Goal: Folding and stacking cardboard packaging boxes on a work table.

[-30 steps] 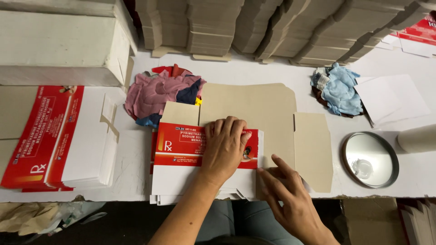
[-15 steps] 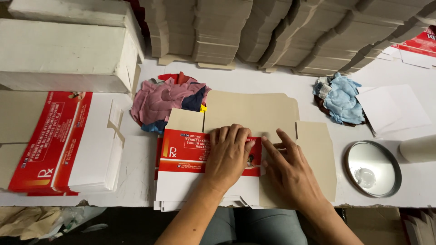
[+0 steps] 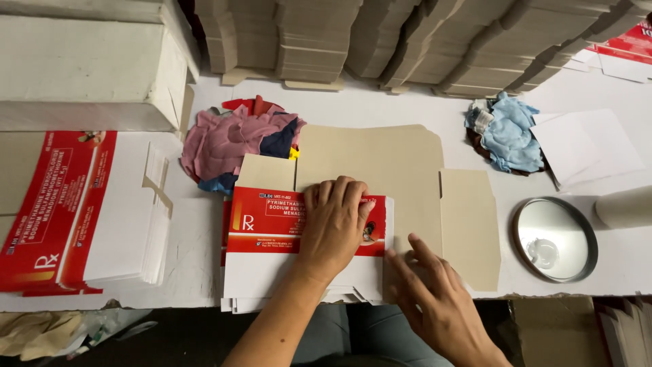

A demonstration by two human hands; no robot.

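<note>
Fingers of your left hand lie flat and together, pressing the folded red-and-white printed carton panel. Your right hand spreads loosely, fingertips on the lower edge of the unfolded beige cardboard blank, mid-table, pink rag bundle behind.

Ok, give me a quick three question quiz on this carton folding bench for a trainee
1. True or false: the left hand lies flat on the red and white carton blank.
2. Which item lies nearest the round metal dish? A) pink rag pile B) blue rag C) stack of red printed blanks
3. What do the right hand fingertips touch?

Key:
1. True
2. B
3. The plain brown side of the unfolded carton blank, at its near edge.
</note>
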